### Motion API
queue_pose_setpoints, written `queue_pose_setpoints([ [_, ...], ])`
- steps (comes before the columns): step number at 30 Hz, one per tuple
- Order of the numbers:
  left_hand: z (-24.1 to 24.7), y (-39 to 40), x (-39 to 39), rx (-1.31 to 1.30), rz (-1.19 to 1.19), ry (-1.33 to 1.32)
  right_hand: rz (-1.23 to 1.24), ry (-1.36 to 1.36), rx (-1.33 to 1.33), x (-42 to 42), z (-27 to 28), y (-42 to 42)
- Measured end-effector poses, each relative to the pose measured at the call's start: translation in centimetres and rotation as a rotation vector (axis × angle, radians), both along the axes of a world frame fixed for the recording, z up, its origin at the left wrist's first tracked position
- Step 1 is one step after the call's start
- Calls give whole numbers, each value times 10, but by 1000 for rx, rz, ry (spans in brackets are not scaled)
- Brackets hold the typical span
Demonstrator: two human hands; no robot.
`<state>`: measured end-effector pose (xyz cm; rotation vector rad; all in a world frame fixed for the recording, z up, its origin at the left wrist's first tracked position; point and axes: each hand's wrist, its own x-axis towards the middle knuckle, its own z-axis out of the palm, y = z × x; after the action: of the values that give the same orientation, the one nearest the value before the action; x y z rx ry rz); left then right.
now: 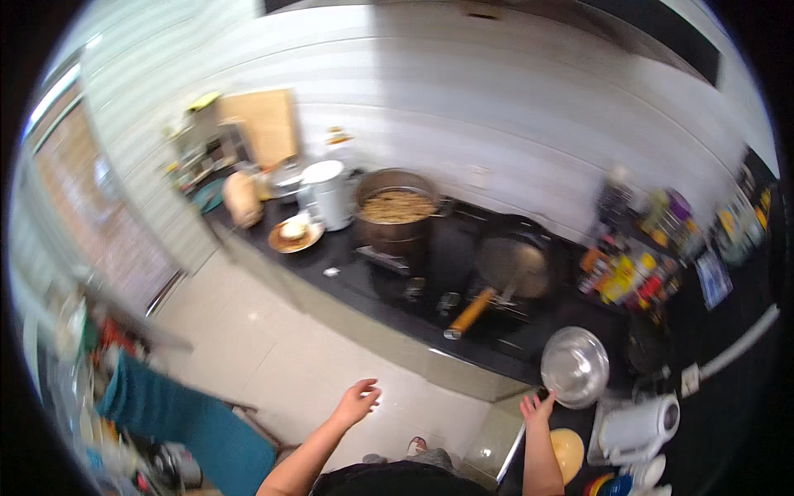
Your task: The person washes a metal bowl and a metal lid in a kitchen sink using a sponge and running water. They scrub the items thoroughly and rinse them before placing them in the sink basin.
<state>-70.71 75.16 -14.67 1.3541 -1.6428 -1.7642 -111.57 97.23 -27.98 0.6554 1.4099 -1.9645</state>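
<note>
My left hand (pixel 358 402) hangs over the tiled floor with its fingers apart and nothing in it. My right hand (pixel 538 407) is at the near edge of the black countertop, fingers spread, beside a shiny metal bowl (pixel 575 367); whether a fingertip touches its rim I cannot tell. Under my right forearm lies a round yellowish item (pixel 567 456), partly covered. Beyond them, a wok (pixel 512 266) with a wooden handle (pixel 470 315) sits on the stove. Left of it, a deep pot (pixel 397 232) holds brownish pieces of food.
A plate of food (pixel 296 234), a white jug (pixel 329 195) and a cutting board (pixel 263 127) stand at the counter's left. Colourful packets (pixel 629 276) lie right of the wok. A white appliance (pixel 639 426) is at lower right. A teal chair (pixel 192 421) stands at lower left.
</note>
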Motion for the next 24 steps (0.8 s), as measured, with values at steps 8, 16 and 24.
queue_pose_setpoints([
  [8,-1,47,137,-307,419,-267,1036,54,-68,202,23,-139],
  [16,8,130,285,-339,832,-441,1720,238,-277,423,107,-219],
  [24,2,186,389,-292,1165,-517,2016,252,-309,572,120,-260],
])
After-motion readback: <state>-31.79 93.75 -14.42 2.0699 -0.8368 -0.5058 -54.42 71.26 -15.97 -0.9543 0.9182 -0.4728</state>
